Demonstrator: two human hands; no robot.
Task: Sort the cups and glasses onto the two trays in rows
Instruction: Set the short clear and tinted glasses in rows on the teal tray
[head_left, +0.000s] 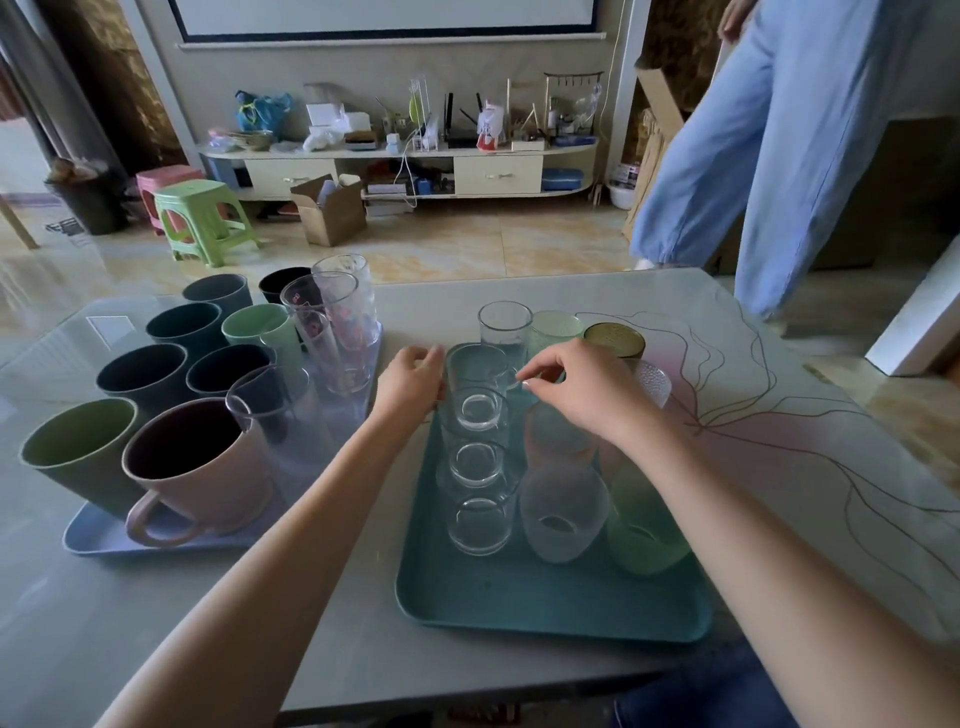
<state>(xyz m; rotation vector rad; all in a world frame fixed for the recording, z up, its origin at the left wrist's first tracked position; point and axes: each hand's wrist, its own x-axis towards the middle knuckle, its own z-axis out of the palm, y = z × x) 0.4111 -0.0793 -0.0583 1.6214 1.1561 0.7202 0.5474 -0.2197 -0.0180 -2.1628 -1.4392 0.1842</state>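
A teal tray (519, 597) lies in front of me with clear tumblers (478, 467) in a column on its left, a frosted glass (563, 512) and a green glass (644, 525) beside them. At the column's far end stands a clear glass (475, 366). My left hand (413, 382) presses its left side. My right hand (587, 392) pinches its right rim. Behind it are a clear glass (504, 325), a pale green glass (556, 330) and an amber glass (615, 340). A light blue tray (104, 535) on the left holds plastic cups, a pink mug (202, 467) and tall glasses (337, 322).
A dotted clear glass (655, 382) shows partly behind my right hand. A person in blue trousers (753, 156) stands past the table's far right corner. Green and pink stools (200, 218) and a cardboard box (332, 210) sit on the floor beyond the table.
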